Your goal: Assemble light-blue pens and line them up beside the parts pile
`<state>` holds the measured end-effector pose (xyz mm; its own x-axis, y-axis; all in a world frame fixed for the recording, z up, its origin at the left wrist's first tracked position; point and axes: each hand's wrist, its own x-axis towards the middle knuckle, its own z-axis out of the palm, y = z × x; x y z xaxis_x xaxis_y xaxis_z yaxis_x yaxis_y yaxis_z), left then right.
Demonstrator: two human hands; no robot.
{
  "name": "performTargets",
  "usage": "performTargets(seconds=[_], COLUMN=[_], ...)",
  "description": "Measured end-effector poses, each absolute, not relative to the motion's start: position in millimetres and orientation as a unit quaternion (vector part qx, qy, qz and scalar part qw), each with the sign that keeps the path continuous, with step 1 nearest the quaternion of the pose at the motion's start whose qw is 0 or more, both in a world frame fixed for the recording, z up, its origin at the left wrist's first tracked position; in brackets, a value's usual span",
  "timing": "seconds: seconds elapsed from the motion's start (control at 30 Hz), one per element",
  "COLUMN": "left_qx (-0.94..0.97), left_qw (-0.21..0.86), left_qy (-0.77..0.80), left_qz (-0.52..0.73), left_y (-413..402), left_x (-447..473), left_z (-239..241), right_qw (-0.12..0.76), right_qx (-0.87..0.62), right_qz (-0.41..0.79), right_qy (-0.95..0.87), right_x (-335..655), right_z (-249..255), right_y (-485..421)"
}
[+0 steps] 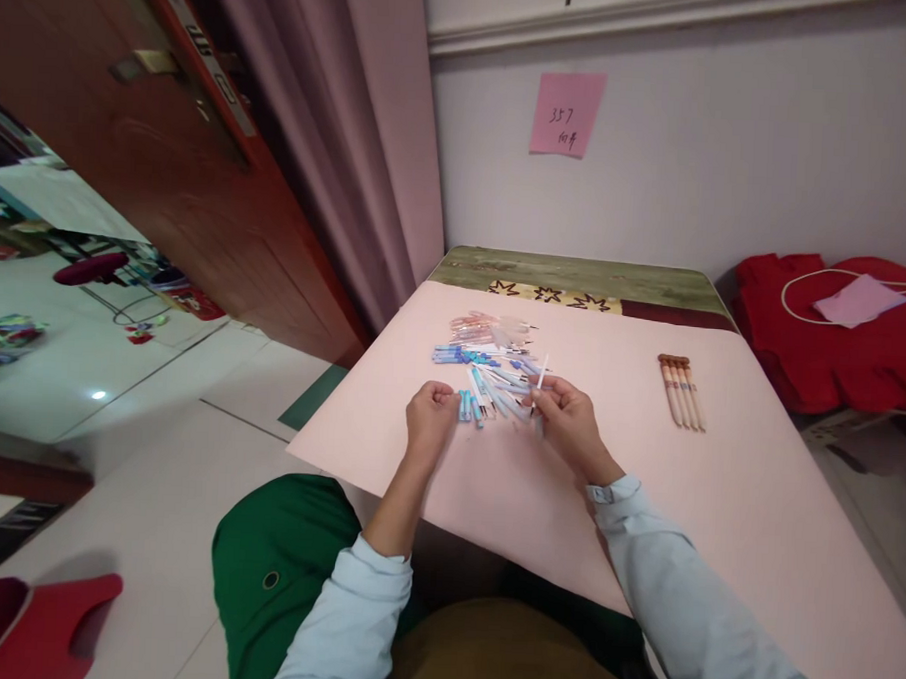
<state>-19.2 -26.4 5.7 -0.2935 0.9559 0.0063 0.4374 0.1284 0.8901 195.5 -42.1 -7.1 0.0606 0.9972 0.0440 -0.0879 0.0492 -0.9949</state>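
My right hand (569,425) pinches a slim white pen part (543,371) with a dark lower tip, held upright over the pile; whether it is a refill or a barrel I cannot tell. Left of the pile is my left hand (429,419), its fingers closed together; anything inside them is hidden. Light-blue pen caps or barrels (465,406) lie right beside its fingertips. Between my hands spread pale blue and white pen pieces (500,390). Behind them are darker blue pen pieces (456,355) and a group of pinkish clear ones (484,327).
Several brown-topped pens (682,395) lie side by side on the pink-covered table (746,512). At the right is a red cloth-covered seat (768,343). A wall with a pink note (568,114) stands behind; a brown door (226,189) is at left.
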Motion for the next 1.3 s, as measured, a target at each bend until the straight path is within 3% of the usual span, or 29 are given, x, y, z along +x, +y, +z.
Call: performTargets(seconds=[0.23, 0.57, 0.7, 0.83, 0.93, 1.1, 1.3], left_qx=[0.575, 0.621, 0.633, 0.622, 0.57, 0.345, 0.219], left_qw=[0.232, 0.168, 0.164, 0.168, 0.23, 0.488, 0.689], left_qy=[0.715, 0.739, 0.744, 0.746, 0.734, 0.53, 0.254], left_qz=[0.323, 0.202, 0.136, 0.168, 0.29, 0.602, 0.643], left_y=[-30.2, -33.7, -28.8, -26.5, -25.3, -22.0, -19.1], left_x=[-22.8, -13.6, -9.7, -12.9, -17.7, -24.7, -37.9], left_z=[-3.1, 6.2, 13.8, 9.3, -0.5, -8.5, -7.0], right_qw=[0.584, 0.559, 0.468, 0.369, 0.339, 0.278, 0.197], right_qx=[-0.512, -0.565, -0.658, -0.733, -0.752, -0.749, -0.73], right_qz=[0.446, 0.389, 0.272, 0.16, 0.152, 0.175, 0.223], right_qy=[-0.444, -0.466, -0.524, -0.549, -0.545, -0.576, -0.615], right_x=[198.6, 206.0, 208.9, 220.2, 226.3, 227.1, 240.3], right_z=[-8.8, -4.9, 2.0, 11.6, 15.4, 17.5, 23.5], right_y=[-40.6, -38.9, -42.9, -43.7, -42.7, -44.4, -46.1])
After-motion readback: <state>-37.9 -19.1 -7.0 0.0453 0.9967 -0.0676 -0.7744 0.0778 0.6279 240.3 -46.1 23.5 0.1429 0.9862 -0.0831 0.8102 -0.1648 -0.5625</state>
